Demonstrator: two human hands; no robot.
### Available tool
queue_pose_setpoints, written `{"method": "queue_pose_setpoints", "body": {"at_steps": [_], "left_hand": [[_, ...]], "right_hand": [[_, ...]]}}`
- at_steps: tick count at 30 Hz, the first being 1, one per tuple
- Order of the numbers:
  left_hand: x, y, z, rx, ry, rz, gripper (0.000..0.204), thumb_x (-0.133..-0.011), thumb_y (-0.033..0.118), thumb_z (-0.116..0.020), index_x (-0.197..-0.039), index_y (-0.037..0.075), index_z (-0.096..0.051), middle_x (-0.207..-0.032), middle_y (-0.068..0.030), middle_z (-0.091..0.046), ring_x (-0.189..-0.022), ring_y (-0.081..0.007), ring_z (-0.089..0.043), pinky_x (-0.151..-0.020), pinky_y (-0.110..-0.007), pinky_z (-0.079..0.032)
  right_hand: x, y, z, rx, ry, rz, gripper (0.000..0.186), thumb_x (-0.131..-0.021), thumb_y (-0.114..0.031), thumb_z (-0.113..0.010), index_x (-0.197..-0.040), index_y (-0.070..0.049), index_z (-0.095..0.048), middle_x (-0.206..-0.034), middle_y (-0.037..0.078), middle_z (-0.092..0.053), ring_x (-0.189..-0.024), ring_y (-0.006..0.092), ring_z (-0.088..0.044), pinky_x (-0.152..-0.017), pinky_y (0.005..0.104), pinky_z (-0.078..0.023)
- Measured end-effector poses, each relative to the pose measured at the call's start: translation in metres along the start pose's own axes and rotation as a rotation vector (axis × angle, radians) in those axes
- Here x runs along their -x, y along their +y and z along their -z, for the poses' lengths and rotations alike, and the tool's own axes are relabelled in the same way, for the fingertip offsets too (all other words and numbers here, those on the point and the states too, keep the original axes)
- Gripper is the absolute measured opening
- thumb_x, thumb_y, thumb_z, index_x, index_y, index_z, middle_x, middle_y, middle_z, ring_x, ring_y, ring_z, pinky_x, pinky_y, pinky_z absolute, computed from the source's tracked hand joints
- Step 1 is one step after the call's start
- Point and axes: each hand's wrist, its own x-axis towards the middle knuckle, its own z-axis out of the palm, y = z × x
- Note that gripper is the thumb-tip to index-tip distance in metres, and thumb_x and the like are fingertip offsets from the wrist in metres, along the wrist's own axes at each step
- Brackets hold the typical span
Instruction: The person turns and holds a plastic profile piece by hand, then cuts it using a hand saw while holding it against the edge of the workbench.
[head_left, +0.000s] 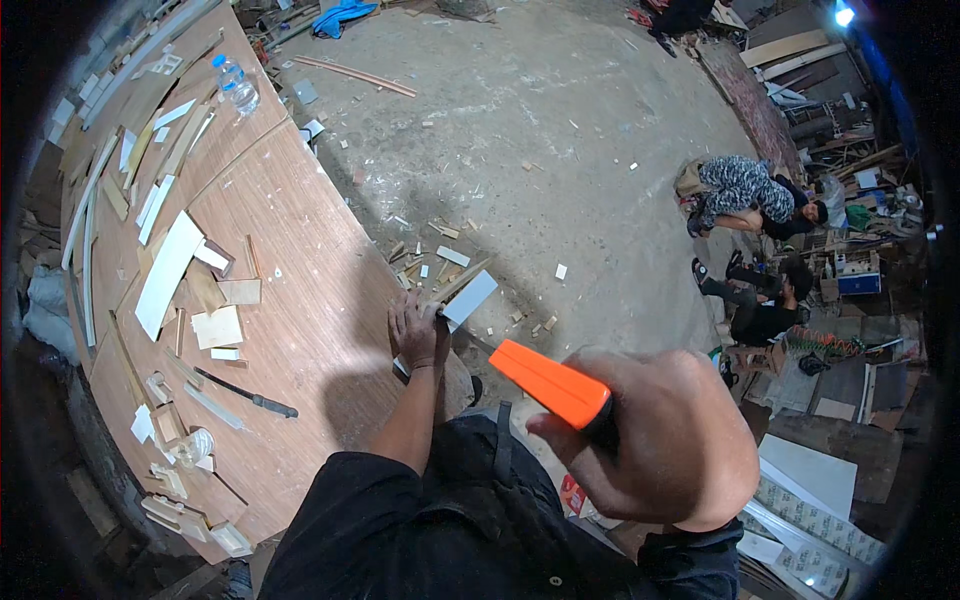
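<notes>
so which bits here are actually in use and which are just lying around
In use:
- orange-handled tool, gripped in the right hand
- white strip at the table edge, under the left hand

Lying about:
- water bottle
- dark tool on the wooden table
- offcuts of wood
- white board

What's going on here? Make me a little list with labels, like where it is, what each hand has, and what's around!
Place: workshop with a concrete floor
Left hand: pressing a white strip at the edge of the wooden table
Right hand: gripping an orange tool
On the table: wood offcuts, a plastic bottle, a dark knife
Nearby: two people low on the floor
</notes>
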Motion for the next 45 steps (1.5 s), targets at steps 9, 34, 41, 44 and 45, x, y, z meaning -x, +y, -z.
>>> {"method": "queue_pose_setpoints", "body": {"at_steps": [9, 34, 41, 44, 45], "left_hand": [[-0.005, 0.01, 0.018, 0.118, 0.024, 0.019, 0.028, -0.092, 0.044, -0.052, -0.096, 0.025, -0.073, -0.133, 0.0008, -0.058, -0.134, -0.0266, -0.046, -0.115, -0.049, -0.029], [-0.003, -0.005, -0.001, 0.228, 0.086, -0.012, 0.022, -0.09, 0.037, -0.056, -0.096, 0.022, -0.07, -0.129, -0.0009, -0.062, -0.129, -0.029, -0.049, -0.113, -0.049, -0.03], [-0.014, 0.022, 0.037, 0.162, 0.032, -0.015, 0.018, -0.089, 0.03, -0.057, -0.098, 0.022, -0.069, -0.13, -0.0014, -0.061, -0.128, -0.0274, -0.051, -0.113, -0.049, -0.032], [-0.023, 0.021, 0.036, 0.173, 0.033, -0.017, 0.017, -0.089, 0.03, -0.057, -0.098, 0.021, -0.069, -0.131, -0.0015, -0.06, -0.128, -0.0274, -0.051, -0.113, -0.049, -0.032], [-0.008, 0.013, 0.039, 0.175, 0.03, -0.014, 0.017, -0.089, 0.03, -0.057, -0.098, 0.021, -0.069, -0.131, -0.0015, -0.06, -0.128, -0.0273, -0.051, -0.113, -0.049, -0.032]], "right_hand": [[0.006, 0.007, 0.004, -0.026, 0.026, -0.09, 0.026, -0.08, -0.027, -0.076, -0.09, -0.003, -0.071, -0.059, 0.018, -0.06, -0.059, 0.0378, -0.063, -0.056, 0.0405, -0.049], [-0.013, 0.006, 0.014, 0.061, 0.024, 0.046, 0.034, -0.083, -0.031, -0.073, -0.08, 0.003, -0.069, -0.058, 0.021, -0.059, -0.057, 0.0379, -0.063, -0.055, 0.0417, -0.048], [-0.027, 0.009, -0.001, 0.142, 0.298, 0.299, 0.034, -0.084, -0.03, -0.071, -0.077, 0.003, -0.069, -0.061, 0.021, -0.06, -0.06, 0.0344, -0.064, -0.06, 0.0417, -0.051], [-0.039, -0.01, 0.005, 0.087, 0.136, 0.328, 0.034, -0.086, -0.029, -0.066, -0.076, 0.003, -0.07, -0.062, 0.022, -0.062, -0.061, 0.0361, -0.064, -0.064, 0.0429, -0.052], [-0.044, -0.011, 0.005, 0.039, 0.028, 0.332, 0.035, -0.087, -0.029, -0.064, -0.076, 0.004, -0.07, -0.062, 0.021, -0.062, -0.061, 0.0369, -0.064, -0.065, 0.0436, -0.052]]}}
